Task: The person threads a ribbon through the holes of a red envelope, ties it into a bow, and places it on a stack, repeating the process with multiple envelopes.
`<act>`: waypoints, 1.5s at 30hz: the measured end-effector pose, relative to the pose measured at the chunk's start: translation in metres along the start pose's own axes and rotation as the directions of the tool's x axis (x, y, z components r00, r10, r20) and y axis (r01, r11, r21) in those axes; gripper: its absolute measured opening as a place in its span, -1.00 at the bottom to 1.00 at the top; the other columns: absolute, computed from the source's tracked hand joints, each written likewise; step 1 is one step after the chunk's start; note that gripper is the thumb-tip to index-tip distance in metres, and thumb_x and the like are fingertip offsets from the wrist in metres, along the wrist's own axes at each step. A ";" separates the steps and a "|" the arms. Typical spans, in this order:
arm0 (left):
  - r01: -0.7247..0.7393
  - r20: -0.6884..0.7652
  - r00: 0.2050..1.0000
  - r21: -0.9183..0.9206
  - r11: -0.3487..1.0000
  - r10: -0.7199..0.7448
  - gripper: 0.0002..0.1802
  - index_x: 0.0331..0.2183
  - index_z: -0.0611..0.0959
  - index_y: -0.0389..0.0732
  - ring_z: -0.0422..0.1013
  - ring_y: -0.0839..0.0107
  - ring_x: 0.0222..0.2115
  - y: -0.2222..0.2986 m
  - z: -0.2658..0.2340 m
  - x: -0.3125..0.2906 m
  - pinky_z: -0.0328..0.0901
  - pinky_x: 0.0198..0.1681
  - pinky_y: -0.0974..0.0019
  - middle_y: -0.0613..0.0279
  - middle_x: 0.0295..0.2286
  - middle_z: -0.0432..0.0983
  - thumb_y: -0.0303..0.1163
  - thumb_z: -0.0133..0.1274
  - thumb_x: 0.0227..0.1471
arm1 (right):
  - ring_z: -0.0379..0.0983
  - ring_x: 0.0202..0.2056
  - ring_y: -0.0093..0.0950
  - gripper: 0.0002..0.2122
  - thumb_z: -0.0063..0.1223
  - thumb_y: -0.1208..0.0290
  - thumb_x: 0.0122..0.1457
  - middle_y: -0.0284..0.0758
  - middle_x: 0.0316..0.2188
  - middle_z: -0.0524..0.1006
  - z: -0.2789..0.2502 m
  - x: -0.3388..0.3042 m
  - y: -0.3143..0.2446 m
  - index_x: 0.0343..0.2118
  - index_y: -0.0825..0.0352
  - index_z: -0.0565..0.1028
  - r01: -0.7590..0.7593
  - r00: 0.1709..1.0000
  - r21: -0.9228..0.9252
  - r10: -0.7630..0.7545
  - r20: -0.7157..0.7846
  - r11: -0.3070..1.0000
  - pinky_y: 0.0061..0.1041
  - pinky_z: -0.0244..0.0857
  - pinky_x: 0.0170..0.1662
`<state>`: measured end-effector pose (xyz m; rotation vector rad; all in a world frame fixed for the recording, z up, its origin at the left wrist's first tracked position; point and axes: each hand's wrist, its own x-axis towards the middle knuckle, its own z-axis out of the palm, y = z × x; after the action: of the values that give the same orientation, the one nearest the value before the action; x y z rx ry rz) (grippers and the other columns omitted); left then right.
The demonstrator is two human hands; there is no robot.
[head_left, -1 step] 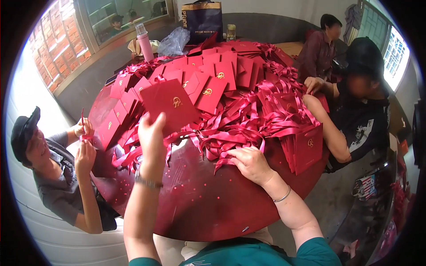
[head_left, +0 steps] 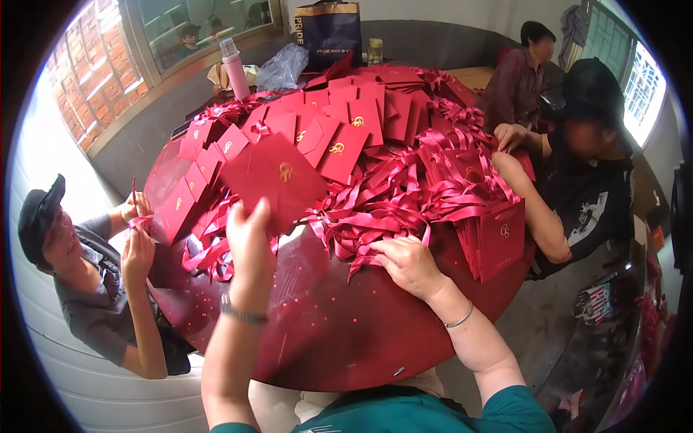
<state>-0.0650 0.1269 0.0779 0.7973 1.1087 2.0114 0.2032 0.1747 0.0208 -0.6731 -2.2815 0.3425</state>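
A flat red paper gift bag (head_left: 263, 173) with a gold emblem is held up by my left hand (head_left: 249, 234), thumb and fingers closed at its lower edge. It hangs over the near side of the pile, its surface slightly blurred. My right hand (head_left: 411, 267) rests low by the table, fingers curled together at the edge of a tangle of red satin ribbons (head_left: 379, 216). Its fingertips pinch a ribbon there, though they are partly hidden. Right of that hand, several red bags with ribbon handles (head_left: 498, 242) stand bunched together.
A large heap of red bags (head_left: 354, 133) covers the round dark-red table (head_left: 325, 332). A pink bottle (head_left: 234, 72), a clear plastic bag (head_left: 283, 66) and a dark shopping bag (head_left: 328, 36) stand behind. One co-worker (head_left: 79, 281) sits left; two others (head_left: 588, 173) are at right.
The bag in my left hand has swung slightly, its emblem now at a different slant. My left wrist has shifted a little to the right. My right hand stays in place.
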 end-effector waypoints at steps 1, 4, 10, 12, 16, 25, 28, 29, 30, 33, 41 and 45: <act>0.054 -0.006 0.999 -0.079 0.995 -0.054 -0.73 -0.10 0.43 -0.36 0.52 0.32 -0.25 -0.001 0.008 -0.034 0.45 -0.18 0.25 0.08 -0.20 0.52 -0.54 -0.02 0.14 | 0.52 -0.32 -0.26 -0.84 0.15 0.46 0.07 -0.26 -0.39 0.59 0.000 -0.002 0.003 -0.26 0.31 0.55 -0.004 1.000 -0.012 0.003 -0.012 1.000 -0.30 0.33 -0.23; 0.389 0.077 0.921 -0.188 0.902 -0.382 -0.73 -0.07 0.42 -0.26 0.51 0.31 -0.22 -0.014 -0.002 -0.139 0.44 -0.15 0.27 0.13 -0.22 0.52 -0.46 0.00 0.19 | 0.52 -0.33 -0.24 -0.85 0.15 0.46 0.07 -0.22 -0.38 0.59 0.003 0.002 -0.003 -0.28 0.33 0.55 -0.003 1.000 -0.025 0.003 -0.003 1.000 -0.28 0.34 -0.23; 0.826 0.347 0.546 -0.070 0.559 -0.763 -0.57 0.04 0.41 -0.35 0.53 0.11 -0.19 0.030 -0.015 -0.206 0.46 -0.16 0.16 -0.06 -0.20 0.55 -0.47 0.05 0.15 | 0.52 -0.33 -0.21 -0.86 0.16 0.49 0.06 -0.20 -0.39 0.59 0.010 0.003 -0.003 -0.30 0.36 0.55 -0.034 0.999 0.005 0.034 -0.038 0.999 -0.30 0.35 -0.24; 0.365 0.284 0.858 0.248 0.897 -0.428 -0.65 -0.03 0.50 -0.32 0.53 0.31 -0.33 0.024 -0.020 -0.183 0.44 -0.27 0.32 0.09 -0.25 0.57 -0.46 0.07 0.15 | 0.51 -0.35 -0.21 -0.88 0.16 0.48 0.06 -0.22 -0.43 0.58 0.008 0.003 -0.003 -0.33 0.34 0.55 -0.026 0.999 -0.017 0.026 -0.037 1.000 -0.29 0.34 -0.25; -0.610 0.597 0.793 0.775 0.167 0.124 -0.54 -0.10 0.51 -0.38 0.35 -0.09 -0.12 -0.033 -0.004 -0.114 0.25 -0.02 -0.01 -0.15 -0.14 0.44 -0.42 0.18 -0.07 | 0.56 -0.41 -0.29 -0.92 0.15 0.39 0.02 -0.29 -0.46 0.61 0.008 -0.017 0.013 -0.43 0.25 0.59 -0.005 0.995 -0.181 -0.014 -0.102 0.983 -0.29 0.43 -0.32; -0.693 0.688 0.721 0.719 0.061 0.080 -0.51 -0.17 0.67 -0.13 0.47 0.04 -0.16 -0.023 0.014 -0.098 0.33 -0.02 0.01 0.00 -0.22 0.59 -0.23 0.36 -0.23 | 0.53 -0.32 -0.27 -0.90 0.04 0.41 -0.17 -0.27 -0.47 0.54 0.056 -0.020 0.013 -0.54 0.28 0.49 -0.019 0.998 -0.268 0.004 -0.058 0.963 -0.15 0.35 -0.21; -0.588 0.588 0.809 0.809 0.004 0.002 -0.46 -0.18 0.65 -0.17 0.47 0.03 -0.22 -0.008 0.021 -0.093 0.33 -0.12 -0.04 -0.04 -0.27 0.57 -0.26 0.41 -0.30 | 0.54 -0.33 -0.27 -0.91 0.03 0.41 -0.11 -0.26 -0.50 0.53 0.052 -0.020 0.013 -0.53 0.29 0.48 -0.025 0.998 -0.278 0.006 -0.068 0.960 -0.14 0.37 -0.20; -0.549 0.547 0.836 0.833 -0.060 -0.053 -0.44 -0.18 0.64 -0.18 0.47 0.03 -0.23 -0.002 0.017 -0.086 0.33 -0.13 -0.04 -0.04 -0.28 0.56 -0.27 0.41 -0.31 | 0.54 -0.33 -0.27 -0.91 0.02 0.41 -0.09 -0.26 -0.51 0.53 0.055 -0.016 0.013 -0.53 0.29 0.48 -0.048 0.997 -0.248 0.030 -0.076 0.967 -0.14 0.37 -0.21; -0.503 0.493 0.864 0.855 -0.128 -0.104 -0.43 -0.17 0.64 -0.19 0.47 0.04 -0.24 0.002 0.013 -0.081 0.33 -0.14 -0.03 -0.04 -0.28 0.55 -0.28 0.42 -0.33 | 0.54 -0.34 -0.26 -0.91 0.01 0.41 -0.07 -0.25 -0.52 0.53 0.059 -0.012 0.013 -0.52 0.28 0.48 -0.066 0.996 -0.216 0.051 -0.077 0.974 -0.14 0.37 -0.23; -0.519 0.510 0.855 0.843 -0.146 -0.094 -0.35 -0.07 0.58 -0.18 0.46 0.00 -0.20 -0.003 -0.001 -0.074 0.32 -0.10 -0.12 -0.03 -0.27 0.57 -0.24 0.39 -0.26 | 0.51 -0.39 -0.22 -0.91 -0.02 0.42 -0.04 -0.22 -0.53 0.52 0.051 -0.008 0.012 -0.52 0.31 0.46 0.017 0.987 -0.116 -0.035 -0.160 0.993 -0.17 0.36 -0.27; -0.246 0.322 0.930 0.904 0.349 -0.177 -0.54 -0.14 0.54 -0.28 0.49 0.03 -0.34 -0.052 -0.034 -0.067 0.37 -0.19 0.13 -0.01 -0.35 0.55 -0.52 0.22 -0.18 | 0.45 -0.24 -0.32 -0.82 0.08 0.44 0.05 -0.31 -0.32 0.49 0.014 0.000 -0.014 -0.25 0.29 0.49 0.115 0.984 0.079 -0.103 -0.144 0.990 -0.33 0.30 -0.15; -0.428 0.461 0.888 0.817 0.387 0.010 -0.66 -0.21 0.61 -0.30 0.51 0.12 -0.41 -0.059 -0.042 -0.071 0.38 -0.23 0.19 0.06 -0.44 0.57 -0.52 0.20 -0.14 | 0.47 -0.21 -0.28 -0.79 0.05 0.49 0.07 -0.27 -0.31 0.51 0.009 0.012 -0.033 -0.20 0.34 0.49 0.099 0.995 0.051 -0.098 -0.028 0.994 -0.29 0.34 -0.17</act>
<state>-0.0409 0.0737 -0.0054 1.9110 1.9369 1.1438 0.1770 0.1538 0.0352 -0.5338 -2.2642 0.3431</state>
